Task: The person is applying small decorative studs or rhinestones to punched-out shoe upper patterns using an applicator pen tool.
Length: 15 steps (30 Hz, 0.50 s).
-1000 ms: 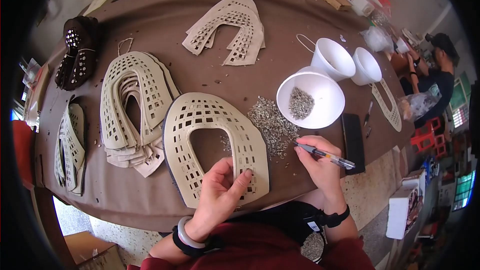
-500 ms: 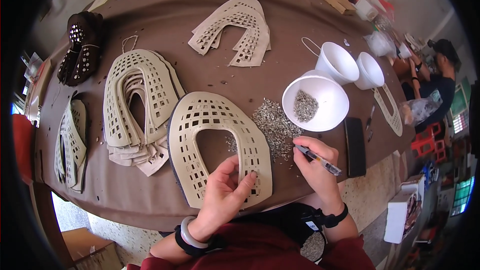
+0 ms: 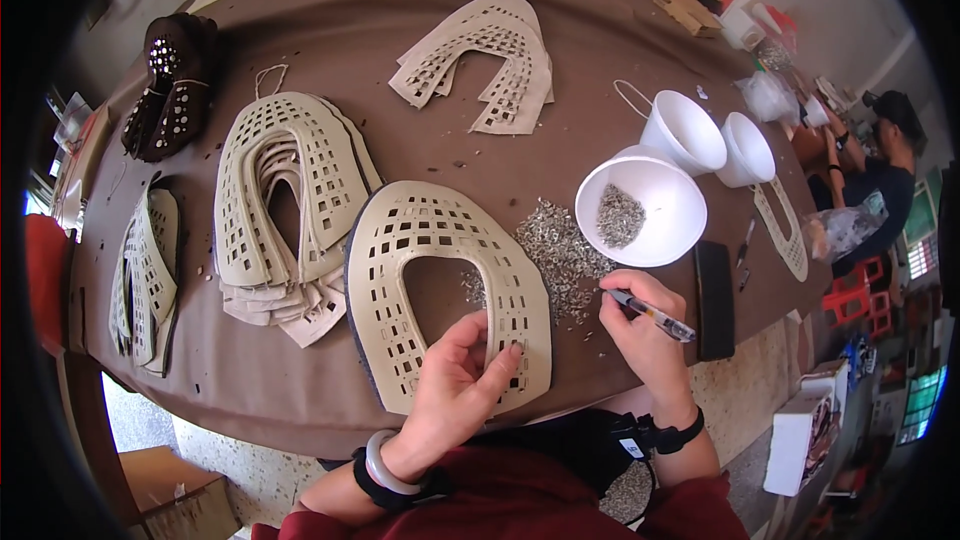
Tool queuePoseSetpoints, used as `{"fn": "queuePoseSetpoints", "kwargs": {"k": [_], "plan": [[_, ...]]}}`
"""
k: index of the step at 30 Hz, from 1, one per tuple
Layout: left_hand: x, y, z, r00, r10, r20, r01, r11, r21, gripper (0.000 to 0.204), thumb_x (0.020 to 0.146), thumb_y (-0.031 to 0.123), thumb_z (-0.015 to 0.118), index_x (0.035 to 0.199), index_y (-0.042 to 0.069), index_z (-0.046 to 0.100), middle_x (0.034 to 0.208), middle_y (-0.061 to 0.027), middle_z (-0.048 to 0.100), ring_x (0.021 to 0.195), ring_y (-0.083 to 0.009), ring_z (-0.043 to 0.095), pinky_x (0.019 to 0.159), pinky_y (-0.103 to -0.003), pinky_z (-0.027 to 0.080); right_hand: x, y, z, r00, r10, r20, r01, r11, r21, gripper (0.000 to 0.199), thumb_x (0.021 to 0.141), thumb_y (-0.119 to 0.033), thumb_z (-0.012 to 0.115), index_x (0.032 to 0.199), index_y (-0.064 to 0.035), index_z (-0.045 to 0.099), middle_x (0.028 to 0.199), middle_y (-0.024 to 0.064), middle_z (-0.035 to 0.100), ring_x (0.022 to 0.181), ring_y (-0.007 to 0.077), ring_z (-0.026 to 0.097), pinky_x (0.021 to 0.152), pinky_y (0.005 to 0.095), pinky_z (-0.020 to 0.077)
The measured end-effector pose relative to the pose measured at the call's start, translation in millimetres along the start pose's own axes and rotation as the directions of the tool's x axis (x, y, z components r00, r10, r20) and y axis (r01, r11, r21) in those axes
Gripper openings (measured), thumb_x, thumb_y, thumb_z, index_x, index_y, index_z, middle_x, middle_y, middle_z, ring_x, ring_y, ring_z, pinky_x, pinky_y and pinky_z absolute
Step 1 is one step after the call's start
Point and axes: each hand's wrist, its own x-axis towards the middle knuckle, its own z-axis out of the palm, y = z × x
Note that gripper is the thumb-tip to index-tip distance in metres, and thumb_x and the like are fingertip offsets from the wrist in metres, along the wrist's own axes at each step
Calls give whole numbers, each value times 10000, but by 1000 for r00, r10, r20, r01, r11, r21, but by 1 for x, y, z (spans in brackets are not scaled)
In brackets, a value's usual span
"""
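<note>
The left hand point(image 3: 462, 380) presses its fingertips flat on the right arm of a cream horseshoe-shaped cutout point(image 3: 440, 285), a loose grip that pins the piece to the brown worktop point(image 3: 400, 150) rather than closing around it. Just right of the cutout, the right hand point(image 3: 640, 325) has a narrow grip closed on a pen point(image 3: 650, 313), its tip at a heap of small metal bits point(image 3: 560, 255). Beyond the cutout, a white bowl point(image 3: 655, 210) holds more bits. Left of the cutout lies a stack of cutouts point(image 3: 285, 200).

Shoe workshop, stacked perforated uppers point(image 3: 285, 195), studs point(image 3: 560, 250)
</note>
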Motion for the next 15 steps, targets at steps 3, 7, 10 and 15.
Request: {"fn": "queuePoseSetpoints", "kwargs": {"k": [3, 7, 10, 15], "plan": [[1, 0, 1, 1000, 1, -1, -1, 1000, 8, 336, 943, 7, 583, 1264, -47, 499, 1130, -85, 649, 1014, -126, 624, 900, -279, 514, -4, -1, -1, 997, -75, -35, 77, 995, 70, 134, 793, 64, 650, 918, 15, 649, 881, 111, 691, 707, 139, 659, 647, 258, 523], [1, -1, 1, 1000, -1, 3, 1, 1000, 9, 331, 951, -12, 546, 1275, -52, 486, 1119, -84, 646, 1004, -108, 615, 868, -257, 511, -12, -25, -1, 977, 7, 213, -153, 718, 679, 112, 850, 56, 621, 961, 42, 625, 1012, 117, 668, 790, 121, 647, 720, 247, 535], [-1, 0, 0, 1000, -11, 8, 11, 1000, 18, 347, 943, -1, 578, 1277, -53, 498, 1131, -92, 648, 1015, -118, 619, 890, -262, 511, -15, -35, 9, 938, -93, 334, -154, 753, 640, 101, 855, 9, 643, 955, 19, 648, 996, 113, 680, 818, 121, 654, 720, 250, 528], [1, -5, -3, 1000, -6, 29, 5, 999, 41, 306, 946, 1, 577, 1245, -53, 538, 1116, -87, 659, 1003, -110, 622, 879, -248, 512, -12, -39, 26, 939, -180, 291, -32, 802, 597, 98, 864, 1, 640, 962, 13, 644, 979, 98, 684, 781, 111, 629, 695, 249, 520]]}}
